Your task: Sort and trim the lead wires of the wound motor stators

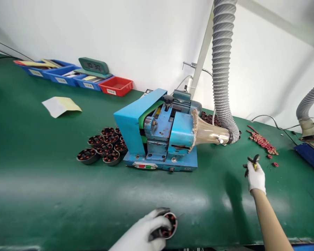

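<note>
Head view: L hand (146, 232), white cloth glove w/ dark tips, has fingers pinching round metal-rimmed coil (174, 226), copper inside, nr front edge of smooth green tabletop (68, 195). R hand (256, 179), same glove, fingers closed round dark pliers (253, 163), nr red washers (264, 142). Open room btwn hands. Blue metal machine (157, 139) + ribbed grey hose (223, 62) stand behind, btwn washers & other coils (104, 148).

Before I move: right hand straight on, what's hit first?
Across bare bench, the right hand and its plier-like tool would probably meet the left end of the red rings first; exact line and depth are unclear.
</note>
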Demonstrator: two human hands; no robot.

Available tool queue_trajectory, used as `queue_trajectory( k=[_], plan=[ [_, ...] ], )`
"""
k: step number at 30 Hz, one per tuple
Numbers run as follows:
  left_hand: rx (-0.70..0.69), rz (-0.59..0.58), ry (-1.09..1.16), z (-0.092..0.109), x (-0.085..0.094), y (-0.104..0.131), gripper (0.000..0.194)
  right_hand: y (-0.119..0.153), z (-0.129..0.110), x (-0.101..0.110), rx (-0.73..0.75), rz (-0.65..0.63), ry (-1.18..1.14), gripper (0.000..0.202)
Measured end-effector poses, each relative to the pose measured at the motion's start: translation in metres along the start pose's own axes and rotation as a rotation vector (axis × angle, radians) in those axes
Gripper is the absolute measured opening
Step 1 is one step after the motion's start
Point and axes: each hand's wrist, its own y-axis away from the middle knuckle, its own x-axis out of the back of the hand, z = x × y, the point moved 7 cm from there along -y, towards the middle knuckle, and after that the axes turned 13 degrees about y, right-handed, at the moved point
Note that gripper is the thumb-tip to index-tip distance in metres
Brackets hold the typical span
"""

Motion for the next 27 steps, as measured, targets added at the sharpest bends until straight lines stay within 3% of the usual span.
queue_trajectory(
  k=[1, 5, 8, 10, 13, 17, 20, 22, 25, 27],
  plan=[
    [0.0, -0.063, 0.062, 0.01, -0.015, -0.014, 0.033, 0.005, 0.003, 0.001, 0.027, -0.028, 0.102, 0.033],
    [0.126, -0.109, 0.173, 0.029, -0.056, -0.071, 0.061, 0.033, 0.01, -0.002, 0.167, -0.163, 0.371, 0.044],
    [0.081, -0.058, 0.114, 0.029, -0.066, -0.092, 0.078, 0.05, 0.016, -0.006, 0.267, -0.264, 0.442, 0.052],
    [-0.016, -0.042, 0.014, 0.026, -0.065, -0.088, 0.064, 0.057, 0.019, -0.009, 0.371, -0.308, 0.534, 0.058],
    [-0.164, -0.021, -0.053, 0.021, -0.055, -0.064, 0.041, 0.056, 0.024, -0.013, 0.453, -0.248, 0.744, 0.054],
    [-0.238, 0.08, -0.054, 0.021, -0.033, -0.036, 0.036, 0.04, 0.022, -0.016, 0.337, -0.121, 0.901, 0.047],
    [-0.274, 0.151, -0.059, 0.025, -0.023, -0.027, 0.032, 0.033, 0.002, -0.029, 0.308, -0.067, 0.99, 0.055],
    [-0.293, 0.189, -0.075, 0.028, -0.02, -0.027, 0.029, 0.036, -0.02, -0.051, 0.398, -0.087, 0.993, 0.051],
    [-0.329, 0.207, -0.107, 0.028, -0.021, -0.028, 0.026, 0.044, -0.057, -0.101, 0.592, -0.185, 0.93, 0.036],
    [-0.351, 0.204, -0.134, 0.026, -0.023, -0.029, 0.026, 0.044, -0.077, -0.133, 0.636, -0.215, 0.892, 0.038]
  ],
)
